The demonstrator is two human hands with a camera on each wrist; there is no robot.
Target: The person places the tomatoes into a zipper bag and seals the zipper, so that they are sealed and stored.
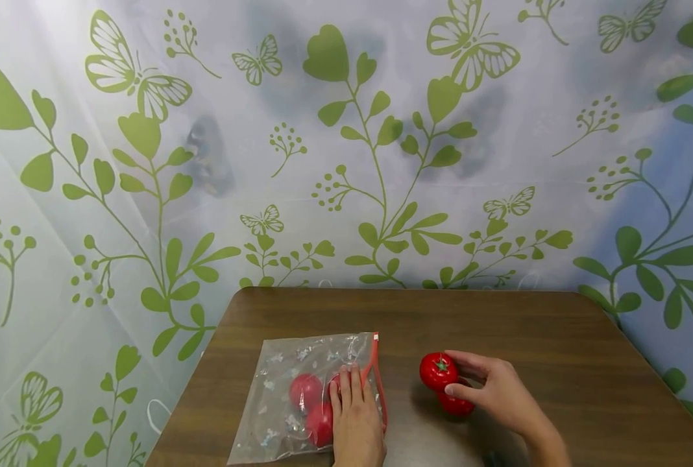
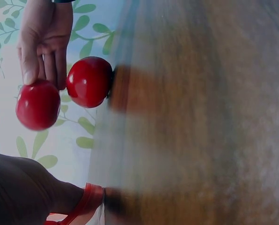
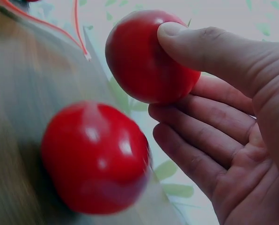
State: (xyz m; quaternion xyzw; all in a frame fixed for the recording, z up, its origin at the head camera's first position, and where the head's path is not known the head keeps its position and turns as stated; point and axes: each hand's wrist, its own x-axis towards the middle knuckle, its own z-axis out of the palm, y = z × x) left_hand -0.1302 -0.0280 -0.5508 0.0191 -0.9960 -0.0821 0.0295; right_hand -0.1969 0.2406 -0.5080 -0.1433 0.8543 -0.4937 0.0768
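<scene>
My right hand (image 1: pixel 507 392) pinches a shiny red tomato (image 1: pixel 433 374) with a green stem between thumb and fingers. In the right wrist view this tomato (image 3: pixel 135 61) is raised off the table. A second tomato (image 1: pixel 457 406) sits on the table right beside and below it, also seen in the left wrist view as a tomato (image 2: pixel 89 83). A clear zip bag (image 1: pixel 267 415) lies flat on the left with several red tomatoes (image 1: pixel 305 393) inside. My left hand (image 1: pixel 358 425) rests on the bag near its red zip edge (image 1: pixel 379 389), fingers straight over one bagged tomato.
The brown wooden table (image 1: pixel 498 318) has its far edge close to a white curtain (image 1: pixel 241 214) printed with green leaves and butterflies. Between the bag's zip side and the two loose tomatoes runs a strip of bare tabletop.
</scene>
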